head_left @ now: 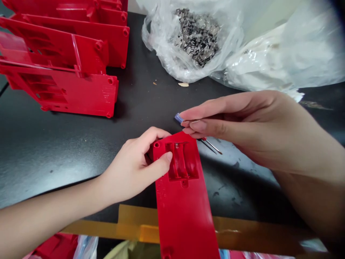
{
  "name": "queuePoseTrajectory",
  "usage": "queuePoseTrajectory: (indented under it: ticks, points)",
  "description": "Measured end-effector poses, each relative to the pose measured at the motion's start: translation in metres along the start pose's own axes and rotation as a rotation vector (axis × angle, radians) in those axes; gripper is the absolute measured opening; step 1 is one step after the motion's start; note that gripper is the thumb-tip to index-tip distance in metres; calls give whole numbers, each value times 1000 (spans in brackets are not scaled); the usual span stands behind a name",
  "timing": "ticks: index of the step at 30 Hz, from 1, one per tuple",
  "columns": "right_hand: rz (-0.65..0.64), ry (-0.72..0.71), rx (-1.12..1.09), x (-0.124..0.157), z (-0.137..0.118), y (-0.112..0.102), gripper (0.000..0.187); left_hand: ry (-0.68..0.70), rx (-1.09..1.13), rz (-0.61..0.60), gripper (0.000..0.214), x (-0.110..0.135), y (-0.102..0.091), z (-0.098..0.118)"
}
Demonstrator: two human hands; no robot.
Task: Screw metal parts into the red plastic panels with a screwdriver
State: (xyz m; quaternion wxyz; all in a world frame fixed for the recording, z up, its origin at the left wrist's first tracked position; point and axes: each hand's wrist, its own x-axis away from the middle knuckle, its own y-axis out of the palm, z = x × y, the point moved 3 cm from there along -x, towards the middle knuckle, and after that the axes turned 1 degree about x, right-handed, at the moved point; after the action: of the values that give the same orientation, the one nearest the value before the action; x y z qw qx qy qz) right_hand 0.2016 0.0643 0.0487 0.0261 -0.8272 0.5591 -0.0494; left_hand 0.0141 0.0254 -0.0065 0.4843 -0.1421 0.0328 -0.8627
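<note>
My left hand [137,165] grips the near end of a long red plastic panel [183,216], with the thumb lying over a recessed moulded pocket [183,162] in it. The panel lies on the table and runs toward me past the front edge. My right hand [242,126] sits just beyond the panel and pinches a small blue piece [179,117] at the fingertips. Two thin metal points [211,145], possibly tweezer tips, stick out below those fingers, and their tool is mostly hidden by the hand.
Several similar red panels [61,46] lie overlapped at the far left on the black table [67,151]. A clear plastic bag [164,46] of small metal parts and a white bag [256,68] lie at the back. Yellow tape [134,228] runs along the near edge.
</note>
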Motion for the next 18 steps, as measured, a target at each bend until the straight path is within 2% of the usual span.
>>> queuePoseTrajectory:
  ticks: [3,8,11,14,18]
  points:
    - [29,-112,229,5,-7,3,16,8,-10,5,18,0,0,0]
    - [-124,-374,641,12,-14,15,16,45,-50,22,15,-2,-1,4]
    - [-75,-471,794,16,-19,19,12,50,-65,30,16,-3,-1,7]
    - [15,-509,936,19,-22,21,8,49,-78,28,16,-3,-1,9]
    - [-143,-447,974,19,-16,25,23,36,-98,27,16,-3,-2,10]
